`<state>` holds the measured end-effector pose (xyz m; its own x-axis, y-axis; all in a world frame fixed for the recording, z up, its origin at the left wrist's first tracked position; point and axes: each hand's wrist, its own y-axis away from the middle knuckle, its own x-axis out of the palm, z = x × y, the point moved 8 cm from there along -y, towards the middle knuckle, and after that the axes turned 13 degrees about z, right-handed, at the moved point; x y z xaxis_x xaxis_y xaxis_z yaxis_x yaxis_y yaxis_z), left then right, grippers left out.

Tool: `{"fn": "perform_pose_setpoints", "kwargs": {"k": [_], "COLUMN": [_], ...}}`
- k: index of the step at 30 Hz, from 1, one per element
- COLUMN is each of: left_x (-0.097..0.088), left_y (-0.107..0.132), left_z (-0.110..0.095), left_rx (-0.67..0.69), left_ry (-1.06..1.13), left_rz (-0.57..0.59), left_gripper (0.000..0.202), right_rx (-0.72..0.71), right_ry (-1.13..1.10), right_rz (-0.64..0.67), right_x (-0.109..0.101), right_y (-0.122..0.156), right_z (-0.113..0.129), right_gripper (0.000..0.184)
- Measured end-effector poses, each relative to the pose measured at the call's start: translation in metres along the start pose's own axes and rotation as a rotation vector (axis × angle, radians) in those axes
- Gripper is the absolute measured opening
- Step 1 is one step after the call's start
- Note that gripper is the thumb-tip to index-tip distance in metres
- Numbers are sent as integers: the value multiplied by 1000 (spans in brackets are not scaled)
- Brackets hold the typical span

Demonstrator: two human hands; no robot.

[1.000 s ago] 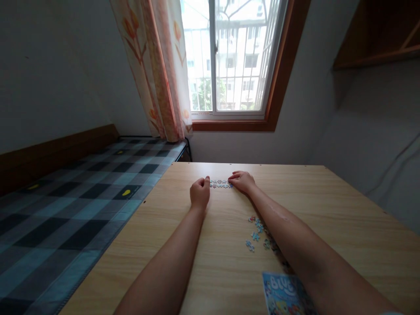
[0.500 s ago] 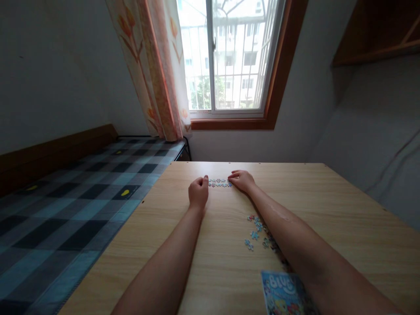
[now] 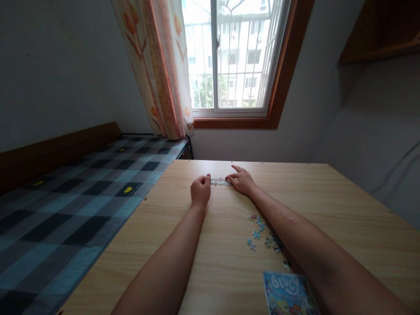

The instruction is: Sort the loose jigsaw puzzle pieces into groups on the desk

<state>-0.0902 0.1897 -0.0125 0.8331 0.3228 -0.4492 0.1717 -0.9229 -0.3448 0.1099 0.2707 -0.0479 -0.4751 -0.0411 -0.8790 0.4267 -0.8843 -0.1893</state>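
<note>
A narrow strip of joined jigsaw pieces (image 3: 219,181) lies flat near the far side of the table. At its left end rests my left hand (image 3: 200,191), fingers curled into a fist with the thumb upright beside the strip; whatever the fingers may hold is hidden. My right hand (image 3: 241,180) is over the strip's right end, fingers spread, one lifted away and others touching the end pieces. Loose jigsaw pieces (image 3: 256,235) are scattered nearer to me, left of my right forearm, which hides part of that area.
A colourful box or booklet marked "Bluey" (image 3: 288,294) lies at the table's near side, partly under my right arm. The wooden table (image 3: 223,267) borders a bed with a checked cover (image 3: 98,192) on the left. Beyond are a curtain (image 3: 164,78) and a window (image 3: 243,65).
My right hand's fingers have spread apart, with one now raised off the strip. My left hand stays at the left end. The camera view has shifted slightly.
</note>
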Motion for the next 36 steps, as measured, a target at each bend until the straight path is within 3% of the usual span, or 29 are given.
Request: {"fn": "perform_pose_setpoints", "kwargs": {"k": [10,22,36], "left_x": [1,1,1], "left_y": [0,0,0], "left_z": [2,2,3], "left_rx": [4,7,8], "left_ry": [-8,-9,15], "left_rz": [0,-4,1], "left_gripper": [47,47,47], "right_rx": [-10,-49,-50], "right_ry": [-23,116,67], "right_rz": [-46,220,186], "right_x": [-4,13,11], "right_y": [3,2,2], "right_z": [2,18,17], "right_gripper": [33,44,42]}}
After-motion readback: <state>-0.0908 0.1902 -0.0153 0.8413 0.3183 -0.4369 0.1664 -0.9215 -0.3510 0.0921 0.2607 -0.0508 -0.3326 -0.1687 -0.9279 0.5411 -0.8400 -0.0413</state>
